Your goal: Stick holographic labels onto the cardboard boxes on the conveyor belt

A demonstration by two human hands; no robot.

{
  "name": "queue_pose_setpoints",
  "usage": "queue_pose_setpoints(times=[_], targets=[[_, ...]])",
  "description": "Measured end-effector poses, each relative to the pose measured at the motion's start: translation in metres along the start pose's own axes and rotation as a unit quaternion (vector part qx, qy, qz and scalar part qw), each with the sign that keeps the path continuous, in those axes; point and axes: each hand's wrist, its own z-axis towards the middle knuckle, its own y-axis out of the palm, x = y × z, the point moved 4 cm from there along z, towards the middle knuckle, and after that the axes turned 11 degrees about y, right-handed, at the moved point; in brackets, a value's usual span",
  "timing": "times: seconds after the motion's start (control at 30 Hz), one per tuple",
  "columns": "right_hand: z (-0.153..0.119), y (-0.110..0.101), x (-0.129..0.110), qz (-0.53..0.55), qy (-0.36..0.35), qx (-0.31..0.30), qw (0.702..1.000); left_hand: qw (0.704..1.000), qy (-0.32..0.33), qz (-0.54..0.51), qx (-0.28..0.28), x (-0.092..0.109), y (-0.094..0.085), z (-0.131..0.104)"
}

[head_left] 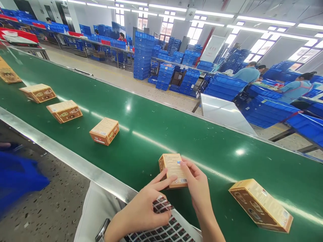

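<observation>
A small cream and brown cardboard box (171, 164) lies on the green conveyor belt in front of me. My left hand (147, 208) rests two stretched fingers on the box's left and front part. Between its thumb and other fingers it grips a sheet of small dark stickers (174, 230), which hangs over my lap. My right hand (198, 181) is at the box's right side, thumb and forefinger pinched together on a small shiny sticker (179, 162) on the top face. Whether that sticker is fully stuck down I cannot tell.
The green belt (141, 114) runs diagonally, edged by a metal rail (63, 148). A larger box (261, 205) lies to the right, and several boxes (104, 131) lie leftwards. Beyond stand stacks of blue crates (143, 55), a metal table (224, 114) and people at work (248, 73).
</observation>
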Motion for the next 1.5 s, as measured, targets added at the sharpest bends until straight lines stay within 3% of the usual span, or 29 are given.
queue_pose_setpoints(times=[0.33,0.47,0.57,0.63,0.7,0.77,0.83,0.9,0.97,1.17,1.27,1.37,1.43,1.5], targets=[[-0.009,-0.018,-0.013,-0.185,-0.097,0.115,0.971,1.0,0.027,-0.006,-0.011,0.004,0.014,0.012],[-0.002,-0.031,-0.024,-0.264,-0.117,0.193,0.938,0.999,0.019,-0.024,-0.018,0.002,0.019,0.014],[0.0,-0.046,-0.028,-0.291,-0.145,0.222,0.919,0.998,0.023,-0.049,0.013,0.0,0.02,0.009],[-0.007,-0.053,-0.027,-0.292,-0.172,0.194,0.921,0.996,0.016,-0.061,0.06,-0.001,0.016,0.002],[-0.023,-0.05,-0.026,-0.302,-0.244,0.113,0.915,0.991,-0.029,-0.063,0.113,-0.003,0.011,-0.007],[-0.047,-0.038,-0.026,-0.317,-0.357,0.021,0.878,0.983,-0.083,-0.055,0.156,-0.005,0.007,-0.016],[-0.07,-0.024,-0.023,-0.335,-0.46,-0.04,0.821,0.977,-0.105,-0.052,0.178,-0.004,0.005,-0.021],[-0.083,-0.011,-0.019,-0.354,-0.518,-0.059,0.777,0.976,-0.104,-0.061,0.181,-0.003,0.006,-0.024],[-0.087,-0.003,-0.015,-0.369,-0.542,-0.06,0.753,0.978,-0.106,-0.072,0.166,-0.003,0.009,-0.026],[-0.089,0.006,-0.012,-0.367,-0.577,-0.048,0.728,0.979,-0.113,-0.102,0.139,-0.003,0.013,-0.03],[-0.096,0.008,-0.011,-0.352,-0.578,-0.066,0.733,0.972,-0.118,-0.122,0.163,-0.007,0.01,-0.031],[-0.092,-0.004,-0.01,-0.321,-0.538,-0.087,0.775,0.962,-0.147,-0.126,0.192,-0.014,0.005,-0.04],[-0.074,-0.028,-0.009,-0.298,-0.459,-0.018,0.836,0.955,-0.171,-0.111,0.217,-0.018,0.0,-0.048],[-0.046,-0.063,-0.004,-0.27,-0.315,0.116,0.902,0.947,-0.189,-0.099,0.242,-0.02,-0.005,-0.056]])
